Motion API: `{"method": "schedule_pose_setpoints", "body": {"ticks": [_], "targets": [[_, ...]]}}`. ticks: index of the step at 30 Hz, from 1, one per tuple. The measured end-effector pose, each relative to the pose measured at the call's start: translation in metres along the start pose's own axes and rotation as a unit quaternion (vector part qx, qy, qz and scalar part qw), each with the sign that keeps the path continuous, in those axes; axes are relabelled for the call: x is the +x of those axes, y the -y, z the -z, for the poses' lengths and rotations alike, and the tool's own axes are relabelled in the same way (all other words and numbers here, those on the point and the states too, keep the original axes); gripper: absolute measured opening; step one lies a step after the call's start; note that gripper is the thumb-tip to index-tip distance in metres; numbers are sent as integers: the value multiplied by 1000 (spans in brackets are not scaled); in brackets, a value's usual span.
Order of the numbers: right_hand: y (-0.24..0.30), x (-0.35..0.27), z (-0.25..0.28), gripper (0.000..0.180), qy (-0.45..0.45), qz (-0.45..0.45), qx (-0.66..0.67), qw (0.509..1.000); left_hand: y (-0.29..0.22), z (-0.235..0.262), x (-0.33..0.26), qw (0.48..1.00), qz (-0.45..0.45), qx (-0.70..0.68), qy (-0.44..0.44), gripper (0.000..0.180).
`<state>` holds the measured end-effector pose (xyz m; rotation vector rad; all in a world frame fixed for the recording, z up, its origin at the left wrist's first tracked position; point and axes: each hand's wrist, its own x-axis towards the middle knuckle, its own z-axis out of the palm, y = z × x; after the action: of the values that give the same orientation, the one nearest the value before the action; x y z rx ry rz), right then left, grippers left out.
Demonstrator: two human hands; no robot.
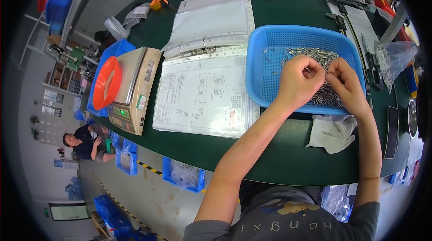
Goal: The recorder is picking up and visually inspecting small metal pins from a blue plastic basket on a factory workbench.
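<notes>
Over the right part of a blue perforated basket (pixel 265 85), my left hand (pixel 300 81) and my right hand (pixel 348 87) meet at their fingertips. Both are closed in a pinch. Between the fingertips shows a small bit of metal, apparently one of the pins, partly hidden by the fingers. Beneath my hands lies a heap of small metal pins (pixel 330 98), with a few strays on the basket's left side. Just in front of the basket rests a white glove (pixel 330 139) with a slim metal piece on it.
Left of the basket lies an open binder with drawings (pixel 198 92). Farther left stands a weighing scale (pixel 139 90) beside an orange-red bowl (pixel 106 82). On the right are a caliper (pixel 337 21), a phone-like black slab (pixel 392 132) and a bag of metal parts (pixel 393 63). A person (pixel 87 142) sits beyond.
</notes>
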<state>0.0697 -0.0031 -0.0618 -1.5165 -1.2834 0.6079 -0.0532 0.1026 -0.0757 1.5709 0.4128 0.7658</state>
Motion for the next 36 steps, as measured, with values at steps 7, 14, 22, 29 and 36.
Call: {"method": "schedule_pose_setpoints", "body": {"ticks": [7, 14, 22, 29, 36], "targets": [[5, -5, 0, 3, -10, 4, -17, 1000, -6, -5, -1, 999, -20, 31, -14, 7], [5, -3, 0, 9, -5, -6, -32, 999, 1, 3, 0, 999, 20, -23, -24, 6], [11, 1, 1, 6, -30, 89, -121, 988, -1, 2, 1, 998, 21, -19, -47, 6], [-2, -10, 4, 11, -225, 101, -114, 962, 0, 2, 1, 996, 37, -68, -50, 10], [7, -4, -2, 13, -220, 216, -124, 943, -19, 9, -5, 985, 133, -108, -30, 12]]}}
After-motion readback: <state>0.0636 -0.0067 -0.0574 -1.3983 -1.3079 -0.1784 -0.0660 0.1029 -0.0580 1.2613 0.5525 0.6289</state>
